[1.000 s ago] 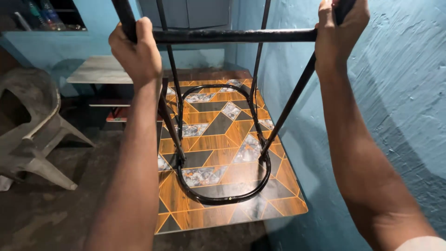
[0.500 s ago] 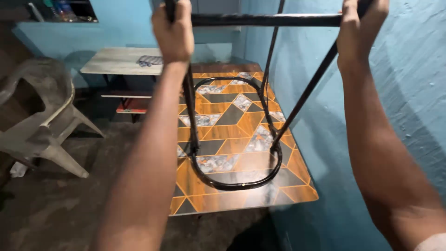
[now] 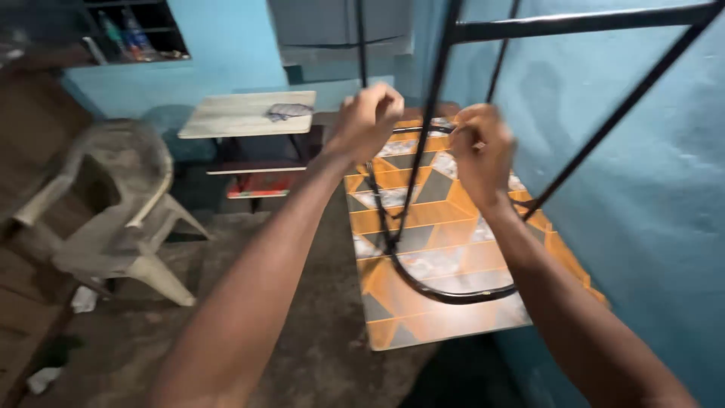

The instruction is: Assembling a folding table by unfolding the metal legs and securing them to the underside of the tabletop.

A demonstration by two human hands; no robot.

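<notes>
Head view | our left hand (image 3: pixel 368 121) and right hand (image 3: pixel 480 155) curl their fingers around thin uprights of the black metal frame (image 3: pixel 423 227) | frame stands ring-down on the orange patterned desk (image 3: pixel 423 317), hard against the blue wall (image 3: pixel 642 196), hands steadying it | plastic chair (image 3: pixel 113 219) well apart.

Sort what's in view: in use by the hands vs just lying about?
In use: left hand, right hand, black metal frame, patterned orange tabletop under it.
Lying about: plastic chair, pale side table, bottles on shelf.
</notes>
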